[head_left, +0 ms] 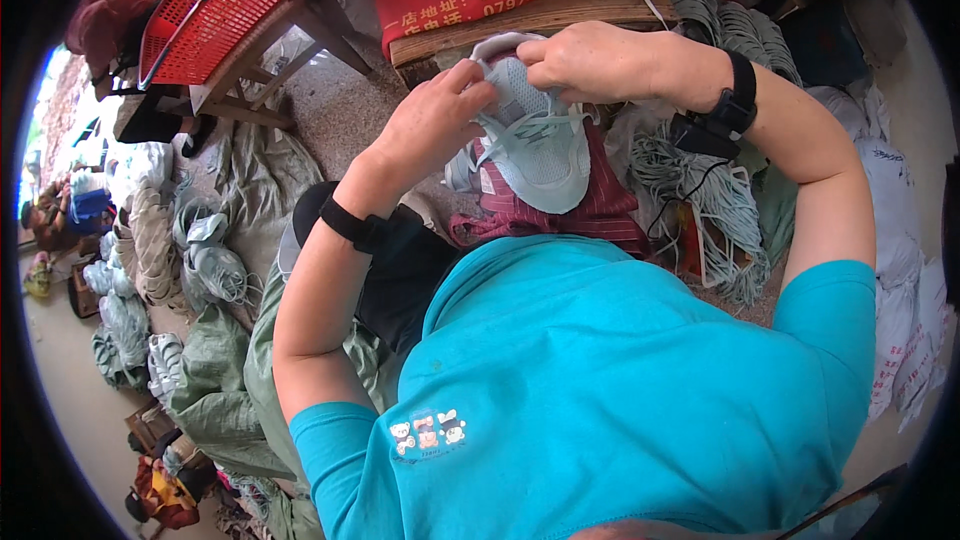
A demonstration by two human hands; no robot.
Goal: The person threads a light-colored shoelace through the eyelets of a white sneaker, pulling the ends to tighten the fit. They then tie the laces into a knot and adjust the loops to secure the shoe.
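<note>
Pale blue sneaker [543, 158], two-handed lol
Left hand [432, 125] and right hand [605, 60] pinching near its opening, toe toward the teal shirt [620, 370].

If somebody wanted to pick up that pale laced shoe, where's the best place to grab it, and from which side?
Probably the toe end of the shoe, from the wearer's side: its rounded front points toward the teal shirt and is free of fingers, while the left hand and right hand crowd the opening end.

Bundled laces [730, 225] and a sneaker [541, 162] suggest a shoe workshop.
</note>
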